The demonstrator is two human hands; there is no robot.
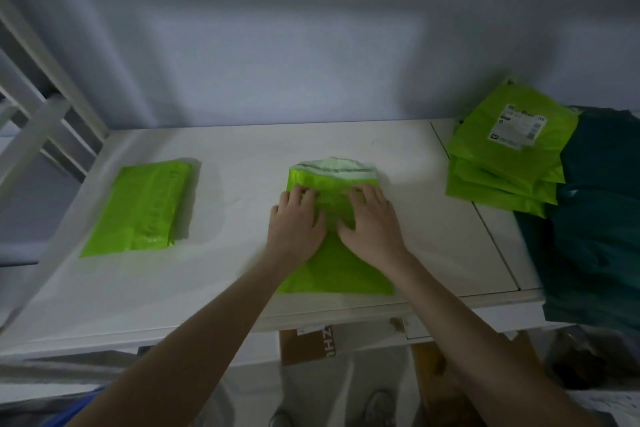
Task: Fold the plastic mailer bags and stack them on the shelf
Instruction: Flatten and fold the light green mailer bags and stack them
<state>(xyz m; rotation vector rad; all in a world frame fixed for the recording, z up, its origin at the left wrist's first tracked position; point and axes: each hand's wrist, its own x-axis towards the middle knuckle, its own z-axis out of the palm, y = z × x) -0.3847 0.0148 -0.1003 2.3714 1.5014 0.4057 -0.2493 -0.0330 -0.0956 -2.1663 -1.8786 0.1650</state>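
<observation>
A lime-green mailer bag (334, 274) lies flat in the middle of the white shelf (242, 149), its whitish open flap pointing to the wall. My left hand (296, 222) and my right hand (370, 218) lie side by side on its upper half, fingers spread and pressing it down. On the left of the shelf sits a folded green mailer (142, 208). A stack of several green mailers (505, 152), the top one with a white label, stands at the right.
Dark teal bags (599, 218) are heaped at the far right, hanging over the shelf edge. A white shelf frame (45, 107) rises at the left. Cardboard boxes (304, 343) and shoes show on the floor below the front edge.
</observation>
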